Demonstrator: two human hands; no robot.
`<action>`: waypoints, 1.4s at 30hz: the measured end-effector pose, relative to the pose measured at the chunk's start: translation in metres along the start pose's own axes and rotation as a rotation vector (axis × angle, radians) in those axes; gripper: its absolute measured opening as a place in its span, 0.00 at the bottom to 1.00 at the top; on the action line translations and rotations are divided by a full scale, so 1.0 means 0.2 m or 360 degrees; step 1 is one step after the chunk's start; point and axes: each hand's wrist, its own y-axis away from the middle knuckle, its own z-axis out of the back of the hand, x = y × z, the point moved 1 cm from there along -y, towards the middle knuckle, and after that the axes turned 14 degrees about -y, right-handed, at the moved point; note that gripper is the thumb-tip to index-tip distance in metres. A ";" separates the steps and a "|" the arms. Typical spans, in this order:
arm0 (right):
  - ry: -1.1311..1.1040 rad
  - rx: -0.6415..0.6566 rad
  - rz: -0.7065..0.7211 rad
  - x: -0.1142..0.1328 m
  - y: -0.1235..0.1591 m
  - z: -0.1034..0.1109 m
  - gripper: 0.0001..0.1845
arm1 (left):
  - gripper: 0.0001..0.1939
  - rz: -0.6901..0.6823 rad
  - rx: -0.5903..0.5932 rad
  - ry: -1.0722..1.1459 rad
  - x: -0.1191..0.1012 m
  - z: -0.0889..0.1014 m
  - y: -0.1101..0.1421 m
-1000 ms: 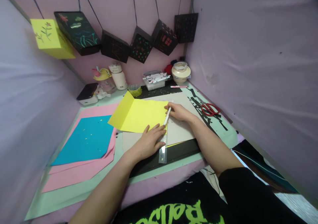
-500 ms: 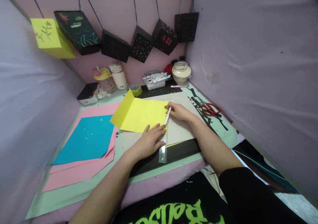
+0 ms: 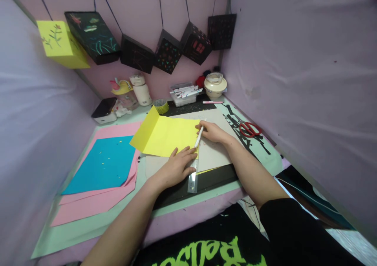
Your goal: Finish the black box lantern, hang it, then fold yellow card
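The left hand (image 3: pixel 178 167) lies flat with fingers spread, gripping nothing, its fingertips on the right part of a bright yellow sheet (image 3: pixel 173 134) and a clear ruler (image 3: pixel 192 183). The ruler's near end sticks out below the thumb. The sheet stretches away beyond the left hand's fingers, and its left end is bent up along a crease.

The right hand (image 3: pixel 212 132), beyond and to the right of the left one, is closed around a white pen (image 3: pixel 199 137). The pen slants down toward the left fingertips; whether its lower end touches the paper is too small to tell.

Beneath both hands is a pale board (image 3: pixel 218 152), with a black sheet (image 3: pixel 216 177) showing at its near edge. Left of the left hand, a blue sheet (image 3: pixel 100 164) rests on pink sheets (image 3: pixel 82 217). Right of the right hand, red-handled scissors (image 3: pixel 249 129) lie among black paper strips (image 3: pixel 265 146). Beyond the hands stand a box of pens (image 3: pixel 184 97) and a cream jar (image 3: pixel 215 87).
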 end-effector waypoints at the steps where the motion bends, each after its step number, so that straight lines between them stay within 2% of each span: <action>1: -0.0015 -0.0006 -0.0005 0.00 0.00 0.00 0.05 | 0.23 -0.0002 -0.0002 0.0002 0.00 0.00 0.00; 26: -0.0080 -0.0002 0.0012 -0.05 -0.01 -0.01 0.05 | 0.26 0.0016 -0.0065 -0.0103 0.03 -0.03 -0.03; 42: -0.0100 0.0000 -0.0010 -0.02 0.00 -0.01 0.04 | 0.25 0.0009 -0.0060 -0.0108 0.03 -0.03 -0.03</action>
